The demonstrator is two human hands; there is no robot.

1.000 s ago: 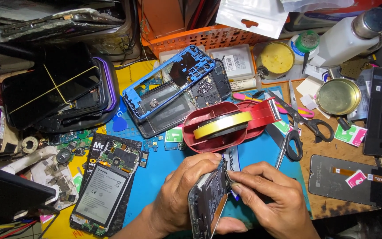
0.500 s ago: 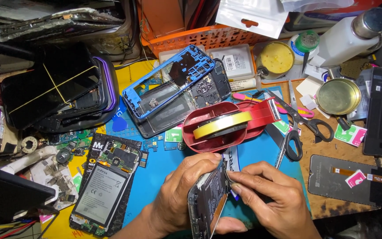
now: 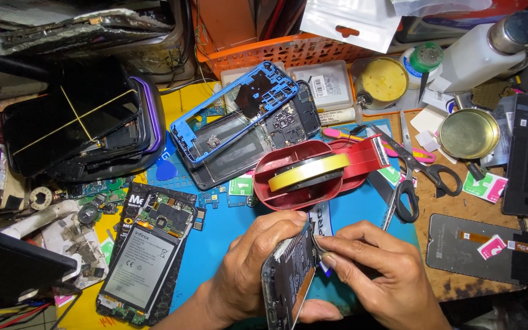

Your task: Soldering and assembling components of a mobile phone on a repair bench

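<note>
My left hand (image 3: 258, 269) has its fingers (image 3: 276, 227) clenched round an opened phone (image 3: 288, 282), holding it on edge, tilted, low over the blue mat (image 3: 227, 244) near the front of the bench (image 3: 453, 281). My right hand (image 3: 377, 275) pinches thumb and forefinger together at the phone's upper edge; I see a thin pale strip (image 3: 320, 229) there (whether it is truly gripped, I cannot tell). Just beyond the fingertips sits a red tape dispenser (image 3: 319, 171) carrying a yellow roll. Black-handled scissors (image 3: 414, 177) lie to its right. To the left of my hands a second phone (image 3: 148, 260) lies open, battery up. Farther back rest a blue phone frame (image 3: 236, 110), an orange basket (image 3: 288, 52) and a white bottle (image 3: 481, 52).
</note>
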